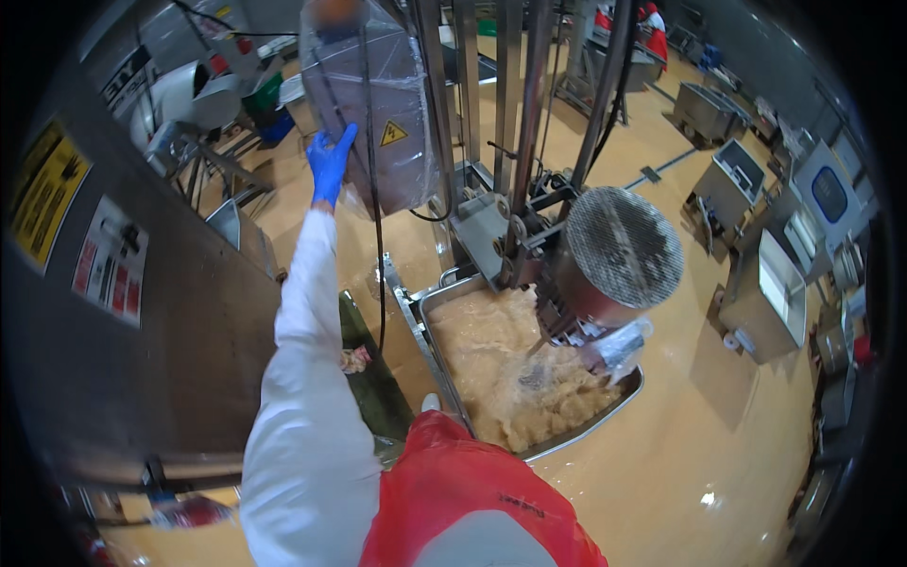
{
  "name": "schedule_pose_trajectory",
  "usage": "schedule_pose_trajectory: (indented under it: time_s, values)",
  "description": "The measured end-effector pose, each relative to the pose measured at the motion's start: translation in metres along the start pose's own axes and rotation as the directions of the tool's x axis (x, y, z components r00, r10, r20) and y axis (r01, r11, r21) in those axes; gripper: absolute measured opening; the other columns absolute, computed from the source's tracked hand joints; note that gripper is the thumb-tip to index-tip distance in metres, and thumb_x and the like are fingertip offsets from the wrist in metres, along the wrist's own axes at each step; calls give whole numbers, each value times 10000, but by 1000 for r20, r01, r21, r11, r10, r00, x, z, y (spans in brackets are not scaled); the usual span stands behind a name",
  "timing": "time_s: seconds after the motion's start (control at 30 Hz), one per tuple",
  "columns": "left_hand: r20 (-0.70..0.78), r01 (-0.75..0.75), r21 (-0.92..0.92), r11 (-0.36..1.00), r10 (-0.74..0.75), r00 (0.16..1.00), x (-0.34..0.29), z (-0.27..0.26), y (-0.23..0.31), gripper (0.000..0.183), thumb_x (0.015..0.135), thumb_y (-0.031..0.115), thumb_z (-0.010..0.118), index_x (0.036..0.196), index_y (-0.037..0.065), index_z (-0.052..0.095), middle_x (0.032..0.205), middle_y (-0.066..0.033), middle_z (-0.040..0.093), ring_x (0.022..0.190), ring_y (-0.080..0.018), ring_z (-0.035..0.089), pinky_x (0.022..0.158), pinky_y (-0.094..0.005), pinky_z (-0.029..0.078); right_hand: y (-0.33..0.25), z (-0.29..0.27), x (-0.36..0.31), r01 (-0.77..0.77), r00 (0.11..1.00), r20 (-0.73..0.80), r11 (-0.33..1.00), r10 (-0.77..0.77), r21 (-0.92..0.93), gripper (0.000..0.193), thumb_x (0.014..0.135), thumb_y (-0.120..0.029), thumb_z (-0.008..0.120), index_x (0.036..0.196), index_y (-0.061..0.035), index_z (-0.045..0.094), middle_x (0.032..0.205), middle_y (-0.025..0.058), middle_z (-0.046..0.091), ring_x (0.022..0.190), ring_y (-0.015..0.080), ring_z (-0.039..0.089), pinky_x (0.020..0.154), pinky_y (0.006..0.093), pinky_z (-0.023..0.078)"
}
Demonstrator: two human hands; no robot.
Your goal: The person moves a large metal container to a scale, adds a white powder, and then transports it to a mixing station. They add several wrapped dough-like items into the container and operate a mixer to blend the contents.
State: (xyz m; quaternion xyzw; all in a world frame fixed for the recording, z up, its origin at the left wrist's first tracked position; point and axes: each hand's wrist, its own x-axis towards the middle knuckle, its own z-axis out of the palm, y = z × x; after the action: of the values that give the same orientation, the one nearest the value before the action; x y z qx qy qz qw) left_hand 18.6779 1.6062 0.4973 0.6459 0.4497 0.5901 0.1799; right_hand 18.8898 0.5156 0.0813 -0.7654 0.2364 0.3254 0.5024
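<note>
My left hand (pixel 329 168), in a blue glove, reaches forward on a straight arm in a white sleeve. It rests against the left side of a plastic-wrapped metal control box (pixel 402 90), with thumb and fingers apart. A yellow warning triangle (pixel 393 133) marks the box's face. To the right of it, a mixer head with a round mesh-topped motor housing (pixel 624 248) hangs on steel columns. Beneath that sits a steel tub (pixel 590 428) of pale, wet, minced-looking mass (pixel 482 335), its surface churned near the front right. My right hand is out of sight.
A tall steel cabinet (pixel 179 350) with warning signs stands close on my left. A dark green strip (pixel 373 378) lies beside the tub. Several wheeled steel tubs (pixel 763 298) line the right side. Far back, a person in red (pixel 654 33) stands near machinery. A cable (pixel 378 255) hangs down.
</note>
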Motion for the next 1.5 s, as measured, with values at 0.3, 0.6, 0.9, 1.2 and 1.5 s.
schedule_pose_trajectory:
  time_s: [0.3,0.6,0.9,1.2,1.5]
  values:
    - [454,250,-285,925,-99,886,19,-68,-104,487,987,420,480,1366,121,536,1317,-29,545,1138,-165,506,923,-335,411,33,198,-130,-39,999,-15,999,39,14,432,941,-527,545,819,-117,605,637,-32,520,491,115,500,377,271,343]
    - [638,398,-516,758,29,770,32,-15,-176,608,964,270,483,1503,67,287,1515,-38,343,1361,-180,353,1084,-328,305,63,290,-195,-72,997,-1,997,72,11,433,943,-526,544,824,-114,609,642,-31,524,498,114,502,384,269,346]
    - [628,374,-616,693,146,764,39,-14,-180,795,892,144,558,1545,41,116,1485,-56,319,1367,-199,317,1133,-335,242,71,319,-211,-84,996,-19,996,83,-12,435,944,-524,542,829,-111,614,647,-30,529,505,112,504,391,268,349]
    - [513,249,-615,748,140,847,11,1,-168,772,934,224,590,1548,94,140,1537,-99,269,1381,-218,324,1131,-340,257,31,333,-192,4,998,68,983,9,-183,436,945,-523,541,835,-109,618,651,-29,533,512,110,506,399,266,352]
    - [471,280,-604,746,50,881,12,-18,-158,686,927,284,622,1502,78,311,1212,-56,531,1065,-157,510,934,-274,404,1,356,-193,84,991,123,957,-51,-279,437,947,-522,539,840,-106,623,656,-27,538,518,109,508,406,265,355]
